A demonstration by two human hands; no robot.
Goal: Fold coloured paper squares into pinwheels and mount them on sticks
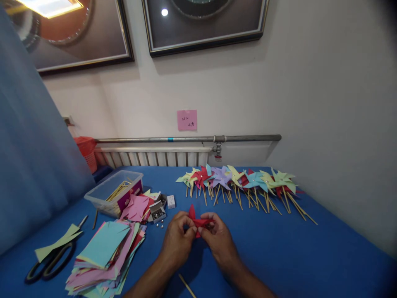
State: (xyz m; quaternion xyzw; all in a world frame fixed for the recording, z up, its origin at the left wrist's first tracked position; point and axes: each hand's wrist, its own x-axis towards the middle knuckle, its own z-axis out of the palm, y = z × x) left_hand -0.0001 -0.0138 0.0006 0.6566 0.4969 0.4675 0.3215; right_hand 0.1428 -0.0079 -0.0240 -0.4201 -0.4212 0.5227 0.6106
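Observation:
Between my two hands is a red paper pinwheel [201,222], its points folded in toward the middle. My left hand [179,236] pinches it from the left, thumb and fingertips pressed together. From the right, my right hand [219,238] grips the same paper, with its thumb close to the left one. What lies under the fingertips is hidden. On the blue table below my hands rests a thin wooden stick [187,285]. A few silver pushpins [159,224] lie loose left of my left hand, beside an open small box of pins [157,213].
Finished pinwheels [221,178] on sticks lie in a row at the back right. A plastic bin [93,195] holds sticks at the left. In front are stacked coloured papers [104,244] and black-handled scissors [58,260]. A white box [170,202] stands behind the pins.

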